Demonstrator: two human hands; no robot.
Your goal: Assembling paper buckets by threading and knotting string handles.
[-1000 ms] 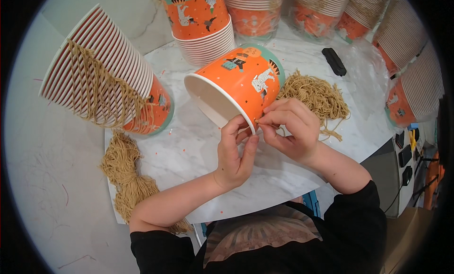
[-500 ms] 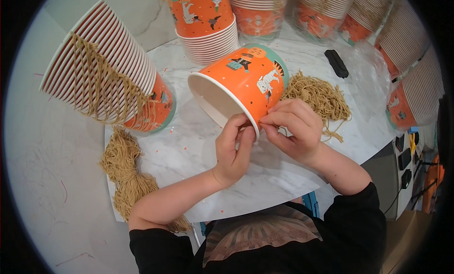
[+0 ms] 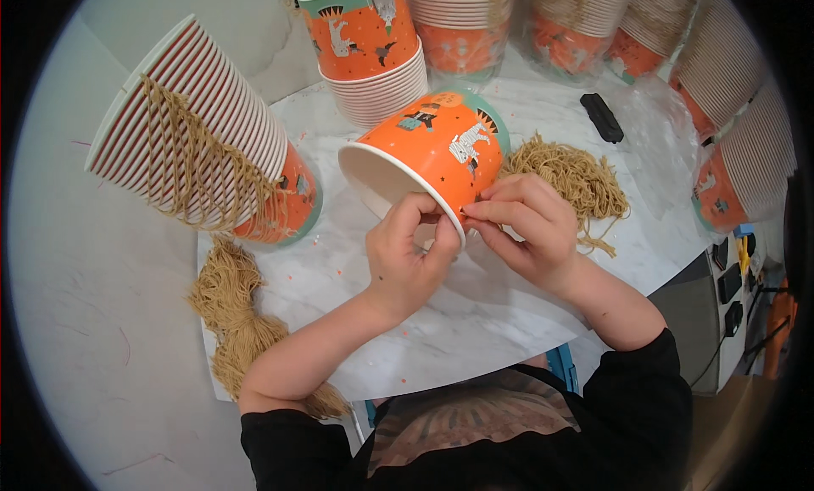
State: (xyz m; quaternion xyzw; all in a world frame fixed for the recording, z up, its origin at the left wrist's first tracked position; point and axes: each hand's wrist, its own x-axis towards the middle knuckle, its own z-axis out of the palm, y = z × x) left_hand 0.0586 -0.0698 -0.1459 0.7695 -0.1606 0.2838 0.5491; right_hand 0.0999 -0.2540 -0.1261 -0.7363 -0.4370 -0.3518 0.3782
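Note:
An orange paper bucket with a white rim and green base lies tipped, its mouth facing me and to the left. My left hand is closed on the near rim, fingers inside the mouth and thumb near the edge. Against the outer wall, just behind that rim, my right hand makes a pinch. Whatever sits between its fingertips is too small to name. Close behind the right hand lies a loose heap of tan string.
A tall nested stack of buckets draped with tan strings leans at left, above a tied string bundle. More bucket stacks line the back, several in clear plastic. A black oblong object lies at back right beside a plastic bag.
My left hand has shifted slightly left along the bucket's rim. The right hand keeps its pinch at nearly the same spot. The whole view has moved a little.

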